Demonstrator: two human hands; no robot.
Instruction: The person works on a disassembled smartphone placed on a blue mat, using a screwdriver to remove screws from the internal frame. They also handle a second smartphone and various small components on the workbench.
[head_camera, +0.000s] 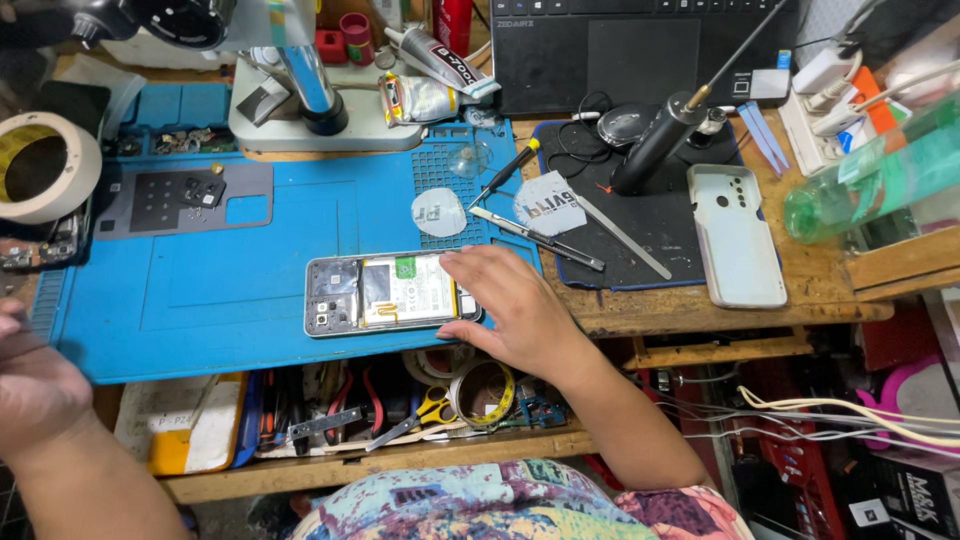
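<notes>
An opened smartphone (385, 292), back cover off with battery and boards showing, lies on a blue work mat (240, 290). My right hand (515, 310) rests flat on the phone's right end, fingers spread over its edge, holding it down. My left hand (30, 385) hovers at the far left edge of the view, blurred, loosely curled and holding nothing that I can see. The phone's white back cover (738, 235) lies on the wooden bench at right.
A microscope base (310, 110) stands at the back of the mat. Tweezers and a metal pry tool (540, 238) lie on a black pad, next to a screwdriver (508, 170). A tape roll (40, 165) sits left; a green bottle (870, 180) right. Pliers and scissors (415, 415) fill the lower shelf.
</notes>
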